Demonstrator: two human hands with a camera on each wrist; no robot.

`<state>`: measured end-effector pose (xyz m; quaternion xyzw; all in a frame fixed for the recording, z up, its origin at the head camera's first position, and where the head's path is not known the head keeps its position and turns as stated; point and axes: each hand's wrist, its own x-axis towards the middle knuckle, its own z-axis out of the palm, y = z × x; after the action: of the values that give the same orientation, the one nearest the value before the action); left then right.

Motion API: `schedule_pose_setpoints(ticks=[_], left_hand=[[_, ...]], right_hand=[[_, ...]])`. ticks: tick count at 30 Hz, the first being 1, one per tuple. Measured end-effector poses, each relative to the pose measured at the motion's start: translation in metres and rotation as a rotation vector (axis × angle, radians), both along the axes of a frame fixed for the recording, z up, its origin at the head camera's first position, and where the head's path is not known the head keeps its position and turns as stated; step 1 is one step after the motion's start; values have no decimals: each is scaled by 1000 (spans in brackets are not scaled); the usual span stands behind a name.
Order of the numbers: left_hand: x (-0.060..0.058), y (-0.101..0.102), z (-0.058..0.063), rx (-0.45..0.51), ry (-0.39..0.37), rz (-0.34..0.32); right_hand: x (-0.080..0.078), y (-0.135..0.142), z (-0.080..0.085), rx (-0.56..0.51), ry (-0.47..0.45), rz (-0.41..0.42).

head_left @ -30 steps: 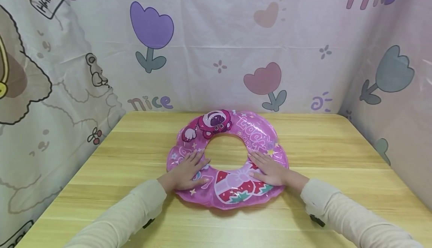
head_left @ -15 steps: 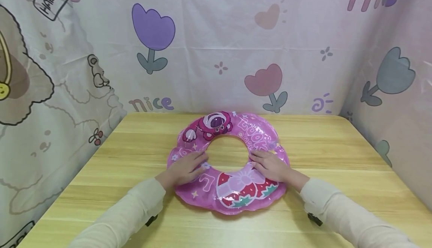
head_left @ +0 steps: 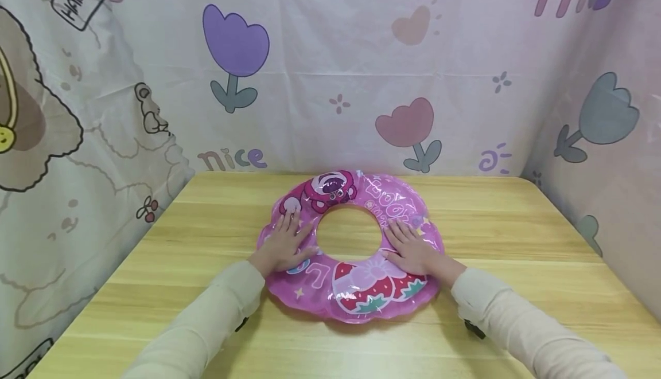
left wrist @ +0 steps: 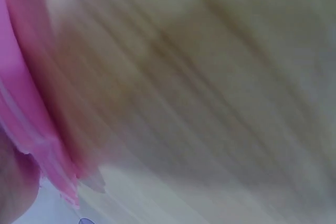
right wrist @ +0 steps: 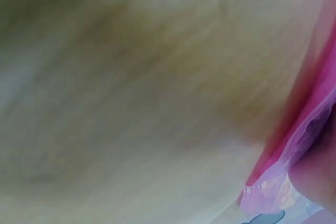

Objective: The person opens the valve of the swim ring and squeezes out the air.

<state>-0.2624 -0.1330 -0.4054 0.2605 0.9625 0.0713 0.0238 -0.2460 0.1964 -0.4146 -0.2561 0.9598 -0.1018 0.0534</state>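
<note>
A pink inflatable swim ring (head_left: 310,299) lies flat on the wooden table, printed with a bear, strawberries and white lettering. My left hand (head_left: 286,245) rests on its left side, fingers spread and straight, pointing toward the bear print. On the right side of the ring, my right hand (head_left: 410,247) lies palm down with its fingers extended toward the hole. In the left wrist view the ring's pink edge (left wrist: 26,103) shows at the left. The right wrist view has the ring's edge (right wrist: 286,150) at the right, with part of the hand against it.
The light wooden table (head_left: 516,287) reaches back to a cloth backdrop (head_left: 320,35) printed with tulips, hearts and words. Similar printed cloth hangs along the left and right sides. Dark straps (head_left: 474,328) show under the sleeves.
Half a second ago the fingers were bent in toward the ring's hole. Now they are spread over its top, and the left hand has shifted farther forward. The ring stays in about the same place.
</note>
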Motion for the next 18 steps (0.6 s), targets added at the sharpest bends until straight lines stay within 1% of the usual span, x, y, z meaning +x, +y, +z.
schedule_pose_setpoints(ticks=[2, 5, 8, 13, 18], left_hand=[[-1, 1, 2, -7, -45, 7], [-2, 2, 4, -25, -85, 16], [-3, 3, 5, -38, -99, 17], [-6, 4, 5, -23, -129, 19], [-9, 6, 6, -38, -163, 34]], right_hand=[[-1, 0, 2, -6, -25, 5], [-3, 1, 4, -6, -55, 7], [-4, 2, 6, -4, -70, 3], [-7, 3, 8, -18, -108, -10], [-11, 6, 9, -93, -173, -34]])
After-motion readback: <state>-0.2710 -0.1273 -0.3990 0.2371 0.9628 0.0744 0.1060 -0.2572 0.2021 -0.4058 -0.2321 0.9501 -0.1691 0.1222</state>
